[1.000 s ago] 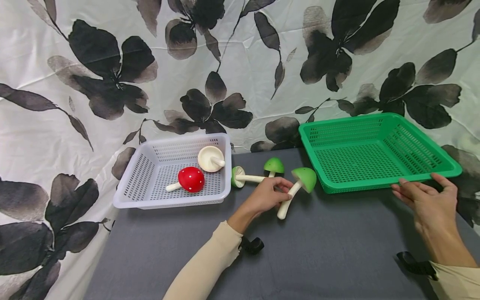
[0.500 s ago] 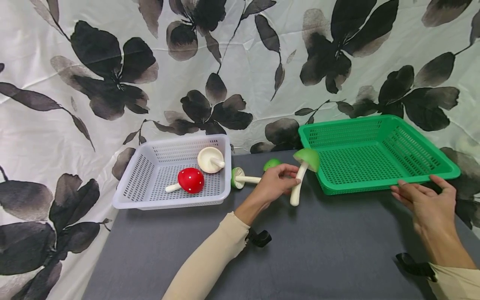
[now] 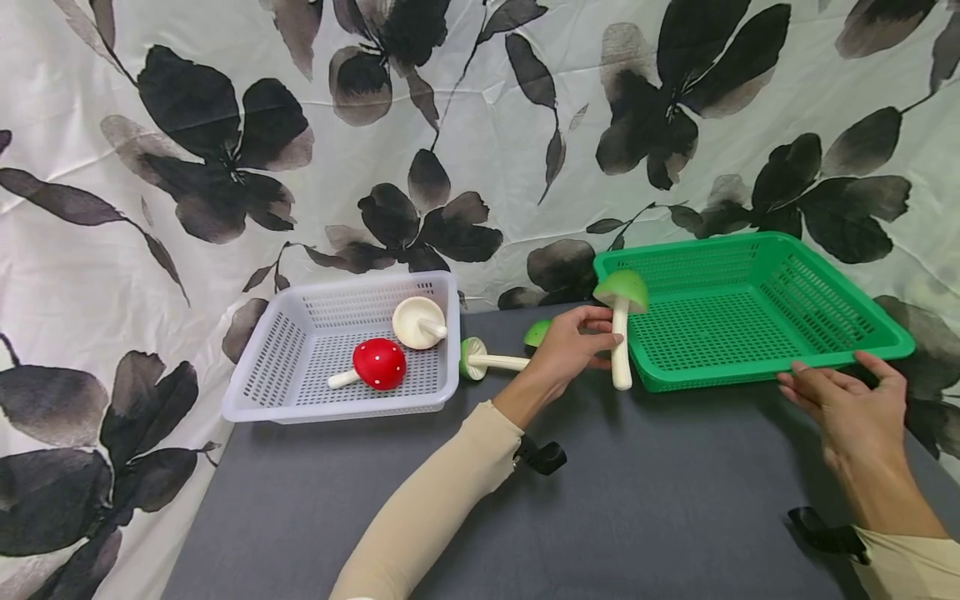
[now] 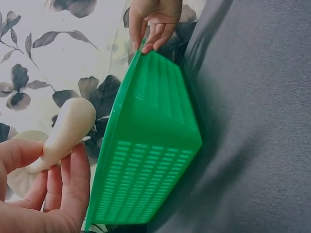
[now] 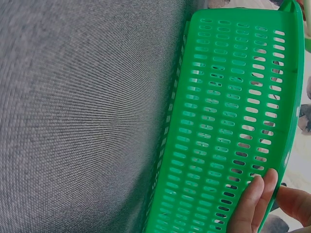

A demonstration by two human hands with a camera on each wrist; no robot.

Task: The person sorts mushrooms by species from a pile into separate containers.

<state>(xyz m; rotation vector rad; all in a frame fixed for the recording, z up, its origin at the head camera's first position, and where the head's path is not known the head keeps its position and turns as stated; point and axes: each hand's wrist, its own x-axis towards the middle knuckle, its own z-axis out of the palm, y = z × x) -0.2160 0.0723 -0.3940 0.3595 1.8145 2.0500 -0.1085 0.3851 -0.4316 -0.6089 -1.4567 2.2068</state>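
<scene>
My left hand [image 3: 567,348] pinches the pale stem of a toy mushroom with a green cap [image 3: 621,289], holding it upright at the left end of the green basket [image 3: 720,381]. In the left wrist view the stem [image 4: 73,121] is between thumb and fingers, the cap partly hidden behind them. My right hand [image 3: 862,417] holds the basket's front rim near its right corner. The right wrist view shows fingers [image 5: 252,201] against the outer wall and the thumb at the rim. Two more green-capped mushrooms lie left of my left hand: one on its side [image 3: 474,358], one partly hidden [image 3: 536,333].
A white basket [image 3: 341,414] stands on the left of the grey table [image 3: 637,508]. Inside it lie a red mushroom with white dots [image 3: 379,364] and an upturned pale mushroom [image 3: 417,322]. A floral cloth [image 3: 465,100] hangs behind the table.
My left hand has lifted the green-capped mushroom and moved it right and up, to the green basket's left edge. Its stem has turned more upright. My right hand stays at the basket rim.
</scene>
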